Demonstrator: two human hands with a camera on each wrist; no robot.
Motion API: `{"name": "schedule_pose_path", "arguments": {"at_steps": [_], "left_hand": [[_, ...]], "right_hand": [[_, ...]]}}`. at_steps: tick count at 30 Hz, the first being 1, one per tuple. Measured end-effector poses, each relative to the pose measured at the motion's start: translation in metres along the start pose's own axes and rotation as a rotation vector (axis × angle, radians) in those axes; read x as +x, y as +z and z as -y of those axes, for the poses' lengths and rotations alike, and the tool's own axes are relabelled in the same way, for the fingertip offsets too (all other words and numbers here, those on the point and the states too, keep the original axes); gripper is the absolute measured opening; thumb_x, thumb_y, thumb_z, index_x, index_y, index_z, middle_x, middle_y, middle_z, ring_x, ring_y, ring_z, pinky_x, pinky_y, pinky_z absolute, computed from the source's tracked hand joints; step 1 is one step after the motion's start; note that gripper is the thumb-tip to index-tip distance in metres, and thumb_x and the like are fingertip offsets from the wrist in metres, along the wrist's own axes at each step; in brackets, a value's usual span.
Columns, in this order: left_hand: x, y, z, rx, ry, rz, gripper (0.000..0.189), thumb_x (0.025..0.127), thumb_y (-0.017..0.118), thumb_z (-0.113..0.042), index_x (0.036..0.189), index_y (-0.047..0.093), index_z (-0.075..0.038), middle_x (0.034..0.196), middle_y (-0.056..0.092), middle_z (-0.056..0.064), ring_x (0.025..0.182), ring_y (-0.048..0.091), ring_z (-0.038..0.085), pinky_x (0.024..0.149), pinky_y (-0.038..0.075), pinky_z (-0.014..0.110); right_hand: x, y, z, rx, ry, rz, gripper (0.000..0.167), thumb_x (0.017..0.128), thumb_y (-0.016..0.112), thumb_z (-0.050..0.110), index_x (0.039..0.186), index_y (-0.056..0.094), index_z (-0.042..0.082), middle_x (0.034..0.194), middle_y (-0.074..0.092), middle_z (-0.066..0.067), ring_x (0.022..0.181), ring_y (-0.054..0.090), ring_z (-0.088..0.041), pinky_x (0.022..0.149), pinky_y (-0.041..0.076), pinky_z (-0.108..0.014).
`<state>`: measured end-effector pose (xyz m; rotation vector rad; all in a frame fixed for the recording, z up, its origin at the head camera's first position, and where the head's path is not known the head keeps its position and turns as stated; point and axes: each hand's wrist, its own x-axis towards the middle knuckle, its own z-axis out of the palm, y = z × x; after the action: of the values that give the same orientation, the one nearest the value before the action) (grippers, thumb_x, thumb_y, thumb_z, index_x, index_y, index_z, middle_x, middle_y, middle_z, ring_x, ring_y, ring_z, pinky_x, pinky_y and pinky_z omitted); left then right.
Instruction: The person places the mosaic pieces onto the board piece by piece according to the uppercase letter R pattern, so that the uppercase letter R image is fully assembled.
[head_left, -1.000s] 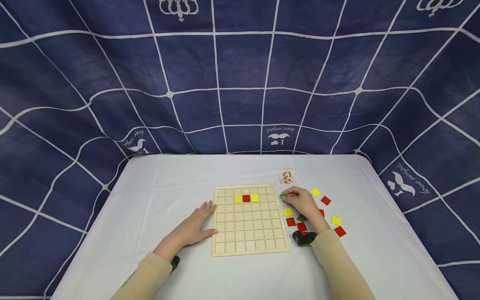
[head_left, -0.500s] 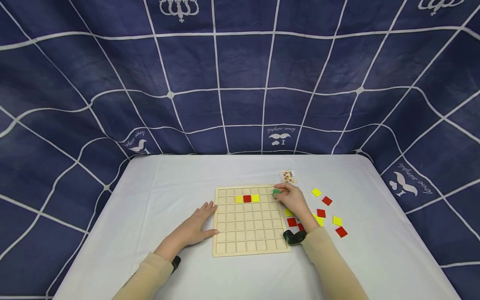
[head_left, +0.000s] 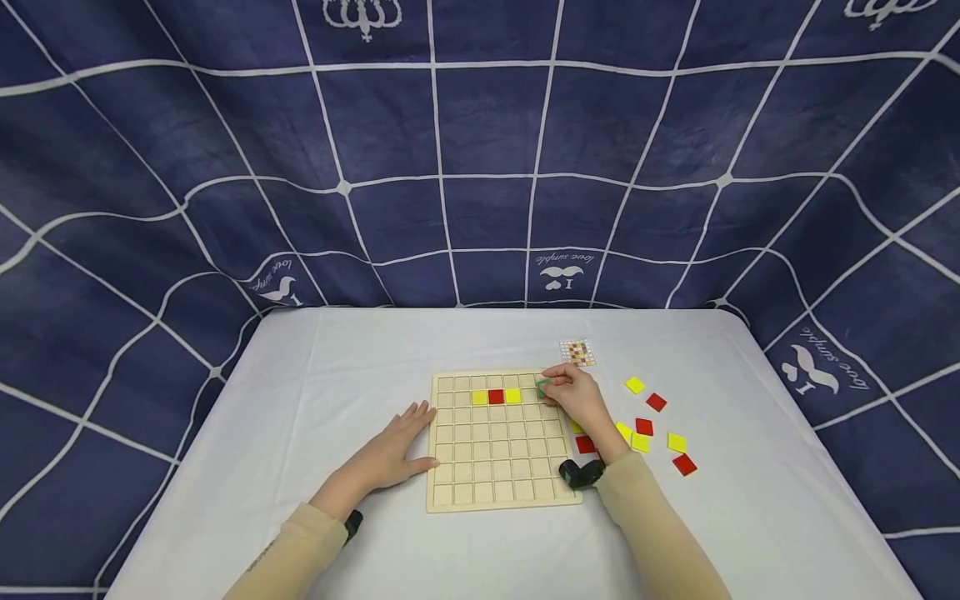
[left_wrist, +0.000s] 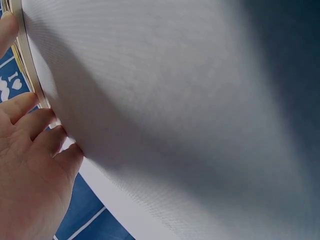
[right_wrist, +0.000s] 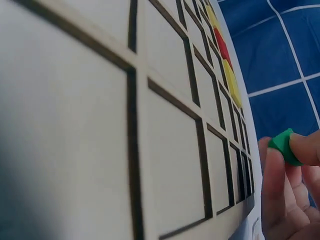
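A wooden grid board (head_left: 495, 454) lies on the white table. In its second row from the far side sit a yellow tile (head_left: 480, 397), a red tile (head_left: 496, 397) and another yellow tile (head_left: 513, 396), side by side. My left hand (head_left: 386, 454) rests with spread, relaxed fingers at the board's left edge; the left wrist view shows its fingertips (left_wrist: 75, 150) against that edge. Over the board's far right corner, my right hand (head_left: 581, 400) pinches a small green tile (right_wrist: 285, 146) between thumb and fingers. Those fingers partly cover the tile.
Loose red tiles (head_left: 656, 402) and yellow tiles (head_left: 677, 442) lie scattered right of the board, some hidden beneath the right forearm. A small printed grid card (head_left: 577, 352) lies beyond the board's far right corner. A blue checked curtain (head_left: 480, 208) surrounds the table's back and sides.
My right hand has carried the green tile leftward from beside the board to over its far right corner. The left hand has stayed at the left edge.
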<state>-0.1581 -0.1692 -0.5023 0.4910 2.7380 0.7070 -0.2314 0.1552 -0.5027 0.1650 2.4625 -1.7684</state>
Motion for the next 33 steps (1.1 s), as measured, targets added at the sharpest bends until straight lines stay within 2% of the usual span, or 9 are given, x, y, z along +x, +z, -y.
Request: {"name": "schedule_pose_path", "arguments": {"at_steps": [4,12,17,27,33], "left_hand": [[0.000,0.000,0.000,0.002,-0.008,0.001,0.082,0.088,0.073,-0.036,0.153,0.034,-0.005,0.163,0.024,0.012,0.152,0.018,0.030,0.125,0.019,0.048],[0.002,0.000,0.000,0.005,0.001,-0.001,0.082,0.087,0.074,-0.037,0.152,0.035,-0.004,0.162,0.026,0.013,0.152,0.018,0.031,0.124,0.020,0.049],[0.002,0.001,0.001,0.003,0.006,0.004,0.082,0.088,0.073,-0.036,0.153,0.034,-0.004,0.163,0.025,0.013,0.152,0.017,0.031,0.125,0.019,0.049],[0.003,0.002,0.002,0.000,0.017,-0.005,0.082,0.088,0.073,-0.036,0.152,0.035,-0.002,0.162,0.025,0.014,0.152,0.018,0.032,0.124,0.020,0.051],[0.002,0.001,0.002,0.002,0.015,0.000,0.082,0.088,0.073,-0.037,0.152,0.034,-0.003,0.162,0.025,0.014,0.152,0.018,0.032,0.124,0.019,0.050]], "right_hand": [[0.000,0.003,0.002,-0.093,-0.036,-0.014,0.025,0.087,0.072,0.008,0.110,0.066,0.003,0.092,0.066,-0.010,0.070,0.065,-0.012,0.067,0.060,-0.024],[0.001,0.011,0.002,-0.282,-0.136,0.009,0.008,0.087,0.074,0.014,0.095,0.074,0.013,0.091,0.074,-0.002,0.080,0.067,-0.012,0.072,0.056,-0.026],[0.000,0.015,0.004,-0.341,-0.160,0.034,0.007,0.086,0.076,0.012,0.093,0.076,0.012,0.089,0.075,-0.002,0.077,0.067,-0.011,0.070,0.056,-0.028],[-0.002,0.019,0.008,-0.440,-0.212,0.024,0.006,0.084,0.076,0.008,0.090,0.078,0.008,0.091,0.068,-0.004,0.079,0.063,-0.014,0.071,0.055,-0.028],[-0.006,0.017,0.010,-0.450,-0.205,0.040,0.010,0.087,0.074,0.010,0.096,0.078,0.007,0.094,0.066,-0.006,0.080,0.062,-0.015,0.072,0.055,-0.028]]}}
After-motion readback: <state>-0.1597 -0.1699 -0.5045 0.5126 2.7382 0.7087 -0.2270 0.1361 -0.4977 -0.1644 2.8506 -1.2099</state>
